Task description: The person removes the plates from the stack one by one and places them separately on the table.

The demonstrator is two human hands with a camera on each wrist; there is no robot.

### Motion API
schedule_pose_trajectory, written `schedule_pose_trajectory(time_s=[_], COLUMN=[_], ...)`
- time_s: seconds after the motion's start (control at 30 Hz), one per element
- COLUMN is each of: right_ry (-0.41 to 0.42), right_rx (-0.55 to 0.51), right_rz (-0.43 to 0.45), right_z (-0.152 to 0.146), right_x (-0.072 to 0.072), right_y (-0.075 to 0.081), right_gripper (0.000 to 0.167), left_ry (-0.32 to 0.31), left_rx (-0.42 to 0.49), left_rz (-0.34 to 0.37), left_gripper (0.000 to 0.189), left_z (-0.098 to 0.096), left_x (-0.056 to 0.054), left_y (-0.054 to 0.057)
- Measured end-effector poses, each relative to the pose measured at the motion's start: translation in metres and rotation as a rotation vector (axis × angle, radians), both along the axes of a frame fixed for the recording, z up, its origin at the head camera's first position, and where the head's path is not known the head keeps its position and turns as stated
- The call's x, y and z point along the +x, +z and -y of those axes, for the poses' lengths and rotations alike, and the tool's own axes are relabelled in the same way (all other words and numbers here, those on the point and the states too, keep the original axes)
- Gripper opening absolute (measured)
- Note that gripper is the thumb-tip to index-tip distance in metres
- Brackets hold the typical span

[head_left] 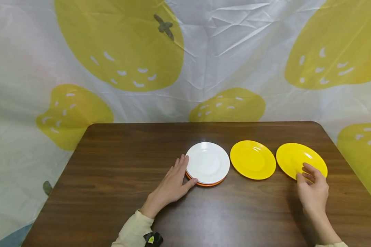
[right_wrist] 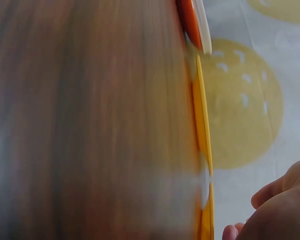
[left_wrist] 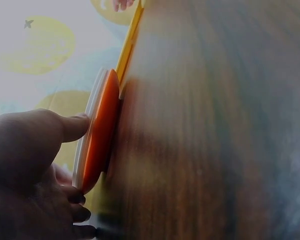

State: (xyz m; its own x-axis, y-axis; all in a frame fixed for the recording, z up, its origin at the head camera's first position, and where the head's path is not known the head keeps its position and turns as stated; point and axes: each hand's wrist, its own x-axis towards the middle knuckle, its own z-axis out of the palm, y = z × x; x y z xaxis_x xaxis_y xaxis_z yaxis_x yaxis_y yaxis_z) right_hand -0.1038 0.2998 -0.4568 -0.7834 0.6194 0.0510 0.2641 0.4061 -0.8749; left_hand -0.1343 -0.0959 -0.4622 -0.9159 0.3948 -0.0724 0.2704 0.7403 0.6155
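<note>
A white plate (head_left: pixel 207 163) lies on top of an orange plate (head_left: pixel 211 185), whose rim shows below it. At the left side of this stack is my left hand (head_left: pixel 170 185), its fingers straight along the edge and its thumb at the near rim. Just right of the stack lies a yellow plate (head_left: pixel 253 160), and a second yellow plate (head_left: pixel 292 156) is beside it. My right hand (head_left: pixel 314 192) hovers over the near right part of that second plate, loosely curved and holding nothing. In the right wrist view, the right hand (right_wrist: pixel 285 210) appears apart from the yellow rims.
The brown wooden table (head_left: pixel 111 192) has a rounded far edge. Behind it hangs a white cloth (head_left: pixel 235 44) with large yellow fruit prints. A dark band (head_left: pixel 153 239) with a yellow mark is on the left wrist. The plates sit in a row toward the far right.
</note>
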Motion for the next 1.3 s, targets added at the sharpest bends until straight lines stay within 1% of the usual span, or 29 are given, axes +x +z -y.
schedule_pose_trajectory(time_s=[0.17, 0.4, 0.53, 0.7, 0.87, 1.03, 1.2, 1.3], right_ry=[0.109, 0.303, 0.376, 0.436, 0.490, 0.547, 0.624, 0.651], right_rx=[0.055, 0.083, 0.102, 0.129, 0.140, 0.159, 0.173, 0.182], right_rz=[-0.023, -0.049, -0.080, -0.126, -0.133, -0.110, -0.067, -0.050], right_z=[0.022, 0.054, 0.069, 0.084, 0.097, 0.111, 0.125, 0.133], right_x=[-0.004, -0.008, -0.010, -0.013, -0.015, -0.018, -0.021, -0.023], right_y=[0.002, 0.001, 0.000, 0.000, 0.000, -0.001, -0.002, -0.003], right_gripper=[0.040, 0.041, 0.040, 0.037, 0.035, 0.034, 0.037, 0.040], left_ry=[0.000, 0.003, -0.006, -0.010, -0.001, 0.015, 0.033, 0.055], left_rx=[0.004, 0.014, 0.025, 0.035, 0.060, 0.096, 0.123, 0.142], left_rz=[0.006, 0.007, 0.003, 0.011, 0.013, 0.018, 0.006, -0.015], left_gripper=[0.086, 0.086, 0.085, 0.085, 0.084, 0.081, 0.078, 0.073], left_z=[0.000, 0.001, 0.001, 0.001, 0.002, 0.002, 0.000, -0.001], left_x=[0.000, 0.000, 0.000, 0.000, 0.000, 0.000, -0.001, -0.002], left_y=[0.000, -0.001, -0.002, -0.001, -0.001, 0.000, 0.000, 0.000])
